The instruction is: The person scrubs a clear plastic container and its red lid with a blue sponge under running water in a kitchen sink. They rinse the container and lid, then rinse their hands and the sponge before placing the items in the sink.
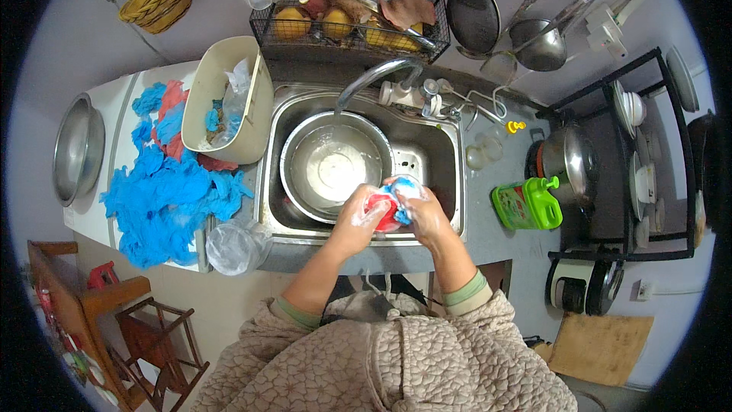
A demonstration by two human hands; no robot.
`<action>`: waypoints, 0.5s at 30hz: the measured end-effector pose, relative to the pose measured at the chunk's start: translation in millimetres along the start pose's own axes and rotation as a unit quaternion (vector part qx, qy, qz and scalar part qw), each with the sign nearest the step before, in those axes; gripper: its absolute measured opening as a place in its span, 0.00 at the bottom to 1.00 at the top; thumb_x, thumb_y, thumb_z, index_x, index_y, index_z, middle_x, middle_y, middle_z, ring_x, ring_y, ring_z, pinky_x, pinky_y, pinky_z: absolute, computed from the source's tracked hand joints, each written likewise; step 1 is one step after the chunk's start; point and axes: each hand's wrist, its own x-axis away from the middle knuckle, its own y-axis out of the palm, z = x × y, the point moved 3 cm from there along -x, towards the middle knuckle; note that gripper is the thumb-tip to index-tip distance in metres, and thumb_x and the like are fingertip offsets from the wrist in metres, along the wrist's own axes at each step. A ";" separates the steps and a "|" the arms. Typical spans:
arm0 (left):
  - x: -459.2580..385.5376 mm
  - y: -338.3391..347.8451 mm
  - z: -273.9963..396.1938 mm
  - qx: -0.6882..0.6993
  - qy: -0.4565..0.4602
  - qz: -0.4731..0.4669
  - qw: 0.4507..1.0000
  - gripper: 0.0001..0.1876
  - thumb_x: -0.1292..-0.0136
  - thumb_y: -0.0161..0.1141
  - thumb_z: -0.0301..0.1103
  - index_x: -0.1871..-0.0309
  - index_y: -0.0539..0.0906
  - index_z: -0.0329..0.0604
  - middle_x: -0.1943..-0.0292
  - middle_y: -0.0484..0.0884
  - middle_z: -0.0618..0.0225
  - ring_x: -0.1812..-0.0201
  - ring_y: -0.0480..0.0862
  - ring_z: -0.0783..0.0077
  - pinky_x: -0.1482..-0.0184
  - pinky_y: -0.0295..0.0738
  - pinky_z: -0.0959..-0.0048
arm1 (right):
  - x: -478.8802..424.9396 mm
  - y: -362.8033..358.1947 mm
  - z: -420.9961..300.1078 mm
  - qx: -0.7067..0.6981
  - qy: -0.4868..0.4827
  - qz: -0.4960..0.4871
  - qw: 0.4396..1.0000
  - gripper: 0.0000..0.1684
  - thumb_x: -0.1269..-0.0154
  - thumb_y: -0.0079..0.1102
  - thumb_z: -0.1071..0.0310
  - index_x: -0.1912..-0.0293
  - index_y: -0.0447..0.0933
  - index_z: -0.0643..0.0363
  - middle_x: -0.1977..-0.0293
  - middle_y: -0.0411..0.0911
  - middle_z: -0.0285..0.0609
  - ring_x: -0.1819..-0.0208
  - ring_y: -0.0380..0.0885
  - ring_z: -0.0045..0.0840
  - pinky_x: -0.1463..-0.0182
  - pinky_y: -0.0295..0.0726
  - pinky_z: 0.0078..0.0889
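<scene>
My left hand point(355, 220) grips a small red object point(384, 210), smooth and wet with suds; its exact kind is partly hidden by my fingers. Pressed against it is a foamy blue cloth point(404, 215), held in my right hand point(426, 218). White lather coats the fingers of both hands. They are above the front edge of the stainless steel sink point(440, 206). Just beyond and to the left, a round steel basin point(289, 189) holds water inside the sink. The curved faucet point(366, 81) reaches over it, and water appears to run into the basin.
A heap of blue cloth point(166, 200) lies left, beside a cream bin point(260, 97) and a clear plastic container point(235, 247). At right stand a green detergent jug point(526, 204), a lidded pot point(572, 154) and a black dish rack point(623, 254). A wire basket point(349, 40) hangs behind.
</scene>
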 end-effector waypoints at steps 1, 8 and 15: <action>-1.7 2.0 -3.5 0.175 -0.037 0.053 0.982 0.08 0.36 0.50 0.31 0.58 0.71 0.38 0.63 0.76 0.63 0.61 0.76 0.72 0.56 0.71 0.74 | 5.4 5.0 2.7 -0.044 0.002 0.021 0.999 0.13 0.41 0.49 0.73 0.55 0.72 0.58 0.65 0.75 0.35 0.66 0.74 0.17 0.62 0.73 0.18; 0.7 15.2 -30.2 0.363 -0.166 0.008 0.917 0.08 0.35 0.47 0.31 0.55 0.69 0.40 0.60 0.75 0.64 0.55 0.76 0.72 0.52 0.71 0.71 | 4.3 -16.6 -1.5 0.168 -0.169 -0.024 0.971 0.23 0.44 0.52 0.70 0.47 0.68 0.62 0.55 0.74 0.42 0.56 0.74 0.20 0.49 0.70 0.22; -11.9 32.7 -2.8 0.414 -0.205 0.134 0.877 0.11 0.33 0.46 0.38 0.56 0.70 0.41 0.63 0.77 0.63 0.57 0.77 0.72 0.54 0.73 0.75 | 1.2 -13.8 10.9 0.087 -0.214 0.099 0.968 0.24 0.44 0.47 0.76 0.45 0.67 0.64 0.52 0.73 0.43 0.51 0.70 0.22 0.45 0.65 0.22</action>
